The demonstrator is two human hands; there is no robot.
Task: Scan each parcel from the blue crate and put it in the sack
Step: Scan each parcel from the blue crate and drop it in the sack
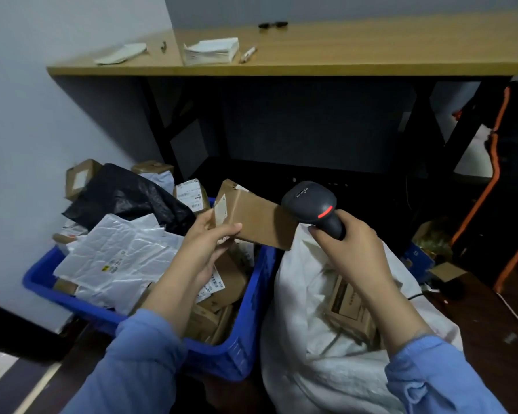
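My left hand (205,248) grips a brown cardboard parcel (254,218) with a white label on its left end, held above the right side of the blue crate (251,297). My right hand (346,243) holds a black barcode scanner (314,206) with a red light, its head right beside the parcel's right end. The crate is full of cardboard boxes, white poly mailers (117,258) and a black bag (126,198). The white sack (311,369) stands open right of the crate, under my right hand, with cardboard boxes (349,306) inside.
A wooden desk (341,55) runs across the back, carrying a stack of white labels (211,50) and a pen. Dark space lies beneath it. A black and orange bag (497,174) stands at the right. Small boxes lie on the floor to the right.
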